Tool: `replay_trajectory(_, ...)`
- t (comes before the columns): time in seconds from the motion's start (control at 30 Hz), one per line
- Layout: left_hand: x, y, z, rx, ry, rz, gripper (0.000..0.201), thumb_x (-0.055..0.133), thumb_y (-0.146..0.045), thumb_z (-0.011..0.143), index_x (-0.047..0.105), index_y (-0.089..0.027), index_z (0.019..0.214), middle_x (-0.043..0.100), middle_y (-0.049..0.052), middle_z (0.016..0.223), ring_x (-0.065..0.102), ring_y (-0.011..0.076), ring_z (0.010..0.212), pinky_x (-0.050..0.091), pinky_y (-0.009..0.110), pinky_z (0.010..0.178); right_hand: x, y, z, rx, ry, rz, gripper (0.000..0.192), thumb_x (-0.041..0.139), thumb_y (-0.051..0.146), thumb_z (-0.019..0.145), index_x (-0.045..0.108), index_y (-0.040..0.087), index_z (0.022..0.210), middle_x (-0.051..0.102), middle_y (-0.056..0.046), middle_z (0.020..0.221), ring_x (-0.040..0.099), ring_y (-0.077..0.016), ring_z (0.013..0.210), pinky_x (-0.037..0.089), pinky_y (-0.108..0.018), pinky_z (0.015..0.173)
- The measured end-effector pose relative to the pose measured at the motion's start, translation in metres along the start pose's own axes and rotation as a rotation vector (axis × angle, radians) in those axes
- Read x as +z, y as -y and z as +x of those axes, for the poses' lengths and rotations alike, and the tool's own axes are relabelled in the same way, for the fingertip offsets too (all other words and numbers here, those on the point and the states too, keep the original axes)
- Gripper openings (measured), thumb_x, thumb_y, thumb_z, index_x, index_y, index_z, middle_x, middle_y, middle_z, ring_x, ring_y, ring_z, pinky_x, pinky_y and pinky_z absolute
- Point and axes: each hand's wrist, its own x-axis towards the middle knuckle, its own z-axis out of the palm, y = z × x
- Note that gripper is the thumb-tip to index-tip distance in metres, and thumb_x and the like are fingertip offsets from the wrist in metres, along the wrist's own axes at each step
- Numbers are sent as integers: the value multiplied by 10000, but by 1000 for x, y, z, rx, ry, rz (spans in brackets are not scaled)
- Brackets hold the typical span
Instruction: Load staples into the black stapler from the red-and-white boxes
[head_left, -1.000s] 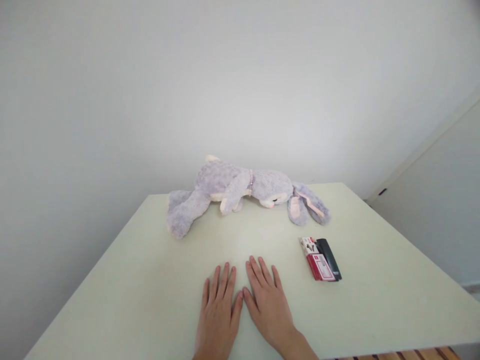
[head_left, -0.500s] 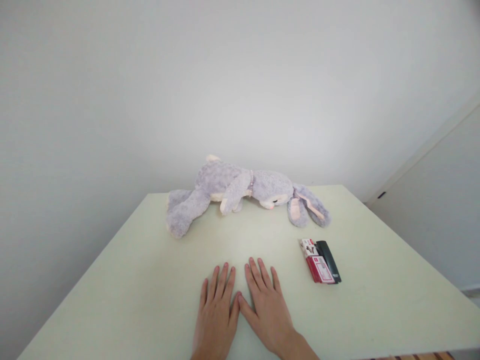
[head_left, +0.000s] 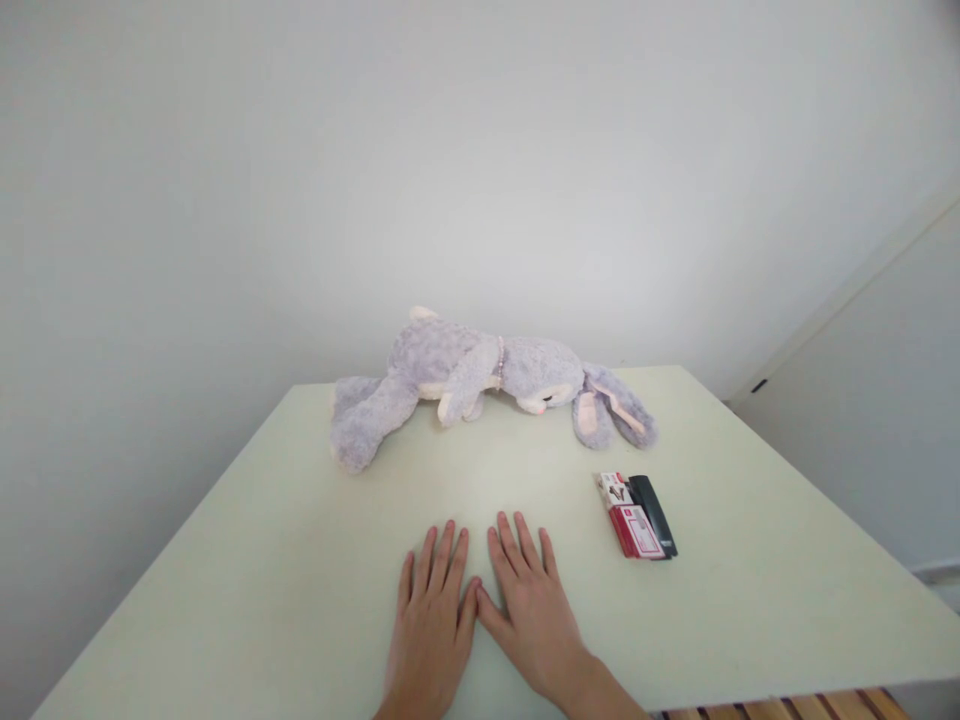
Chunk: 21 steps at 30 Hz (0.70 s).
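My left hand (head_left: pixel 431 625) lies palm down on the pale green table (head_left: pixel 247 560), fingers spread and holding nothing. Beside it my right hand (head_left: pixel 534 615) rests flat in the same way, and the two thumb tips meet. To the right of my right hand sits a black stapler (head_left: pixel 652 515), pressed close against a small red and white box (head_left: pixel 637 532) and a white box with a picture on it (head_left: pixel 615 489). At the back, a greyish-lilac plush rabbit (head_left: pixel 442 355) lies on its side, its ears to the right and its feet to the left.
A plain pale wall (head_left: pixel 480 180) rises behind the table. Wooden slats (head_left: pixel 802 708) show below the table's front right edge. On the right is a light panel (head_left: pixel 870 400) with a small dark fitting (head_left: pixel 760 385).
The view has shifted slightly, so the table and things sit a little higher and more of the wooden slats shows. Both hands stay flat in the same place.
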Motion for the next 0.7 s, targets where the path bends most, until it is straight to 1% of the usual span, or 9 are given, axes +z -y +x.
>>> replay_trajectory(0.1, -1, 0, 0, -1, 3, 0, 648, 418, -310, 1038, 183, -309, 1642, 252, 35, 1706, 200, 293, 1577, 292, 560, 1221, -1, -1, 0, -3, 7, -7, 664, 344, 565, 1062, 226, 265, 1643, 84, -33, 1716, 56, -329, 1593, 116, -620, 1274)
replay_trajectory(0.3, -1, -2, 1, -3, 2, 6, 651, 404, -292, 1037, 168, -312, 1644, 258, 35, 1704, 203, 296, 1576, 296, 570, 1217, -3, 1, 0, 6, 0, 2, 669, 342, 580, 1055, 249, 265, 1638, 92, -25, 1716, 58, -320, 1594, 110, -607, 1279)
replay_trajectory(0.47, -1, -2, 1, -3, 7, 1, 648, 414, -297, 1038, 181, -307, 1642, 254, 36, 1704, 202, 294, 1577, 292, 566, 1223, -3, 2, -1, 2, -7, 7, 695, 398, 583, 1035, 251, 271, 1638, 116, -27, 1714, 76, -336, 1592, 99, -611, 1279)
replay_trajectory(0.7, -3, -2, 1, -20, 1, -38, 636, 421, -329, 1042, 201, -310, 1639, 278, 35, 1697, 216, 285, 1574, 291, 550, 1227, -2, 3, -1, 10, 14, -6, 661, 331, 522, 1070, 146, 277, 1655, 40, -5, 1719, 22, -312, 1596, 98, -605, 1280)
